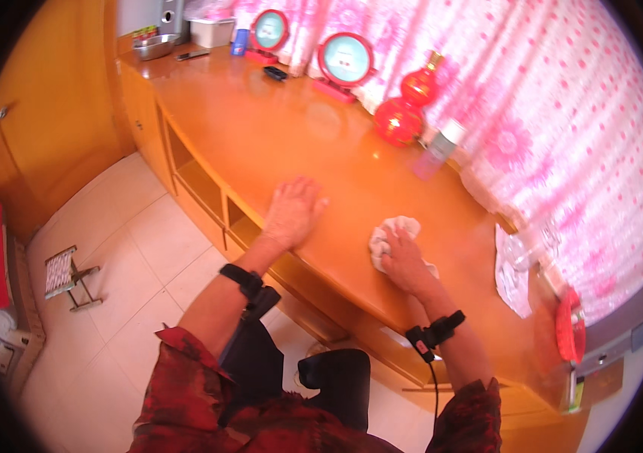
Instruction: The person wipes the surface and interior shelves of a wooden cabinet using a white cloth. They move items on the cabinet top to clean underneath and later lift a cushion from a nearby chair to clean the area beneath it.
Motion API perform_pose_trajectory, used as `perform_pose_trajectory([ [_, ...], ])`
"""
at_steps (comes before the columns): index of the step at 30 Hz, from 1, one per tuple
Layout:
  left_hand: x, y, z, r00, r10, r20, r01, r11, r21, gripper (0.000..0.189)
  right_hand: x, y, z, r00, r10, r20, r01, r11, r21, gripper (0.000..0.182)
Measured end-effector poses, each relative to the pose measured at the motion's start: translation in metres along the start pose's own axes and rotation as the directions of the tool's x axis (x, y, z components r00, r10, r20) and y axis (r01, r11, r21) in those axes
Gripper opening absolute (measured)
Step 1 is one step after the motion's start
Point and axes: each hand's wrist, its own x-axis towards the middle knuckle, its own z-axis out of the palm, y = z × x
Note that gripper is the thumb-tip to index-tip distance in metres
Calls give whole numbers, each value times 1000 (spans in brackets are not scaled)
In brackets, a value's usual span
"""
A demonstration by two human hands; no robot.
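My right hand (406, 261) presses a crumpled white cloth (379, 244) onto the glossy orange-brown top of a wooden cabinet (276, 136). The fingers lie over the cloth, and part of it shows past the wrist side of the palm. To the left, my left hand (294, 208) rests palm down near the cabinet's front edge, its fingers somewhat blurred, with nothing in its hold. Both wrists wear black straps with small devices, and a cable hangs from the right one.
Along the back stand two red-framed round mirrors (347, 59), a red gourd ornament (401, 122) and a spray can (440, 148). At the right lie a white paper or cloth (511, 277) and a red basket (570, 328). A metal bowl (155, 47) sits far left; a folding stool (69, 277) stands on the floor.
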Motion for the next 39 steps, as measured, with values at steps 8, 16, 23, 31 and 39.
perform_pose_trajectory([
  [8, -2, -5, -6, 998, -64, -10, 60, 974, -217, 37, 49, -91, 24, 983, -182, 31, 182, 983, 1, 55],
  [16, -3, -5, -11, 997, -75, 18, 77, 968, -237, 35, -85, -72, -23, 974, -224, 34, 224, 975, 2, 54],
  [23, -6, 0, -13, 996, -77, 45, 86, 966, -243, 37, -215, -18, -53, 985, 174, 24, -171, 982, -75, 55],
  [31, -4, -3, -18, 995, -100, 28, 102, 888, -449, 42, -164, -37, -38, 985, 151, 84, -151, 988, -14, 58],
  [39, -21, -18, -51, 996, -85, 13, 66, 664, -745, 40, 3, -127, 30, 958, -286, -2, 284, 952, -110, 58],
])
